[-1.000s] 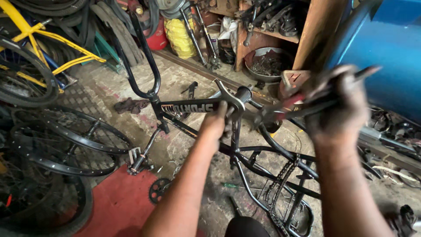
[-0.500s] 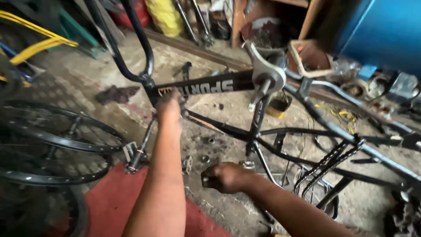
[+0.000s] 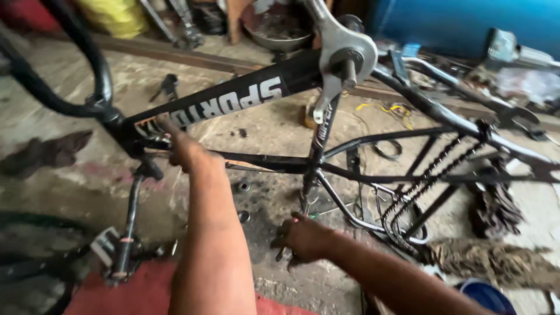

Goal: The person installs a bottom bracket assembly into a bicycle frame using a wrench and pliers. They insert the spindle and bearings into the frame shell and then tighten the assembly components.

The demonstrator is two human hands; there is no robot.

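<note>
Below us, we see an upturned black bicycle frame [image 3: 233, 102] spanning the workshop floor [image 3: 268, 134] from 9 to 3 o'clock. Our left hand [image 3: 184, 149], toward 10 o'clock, closes around the frame's tube near the head. Our right hand [image 3: 303, 239], near 6 o'clock, is curled on a small metal tool [image 3: 282, 254] just above the floor, below the seat tube [image 3: 318, 146].

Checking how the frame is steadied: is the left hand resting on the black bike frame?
Yes, the left hand grips the black bike frame near its front end, while the right hand is down by the floor.
</note>
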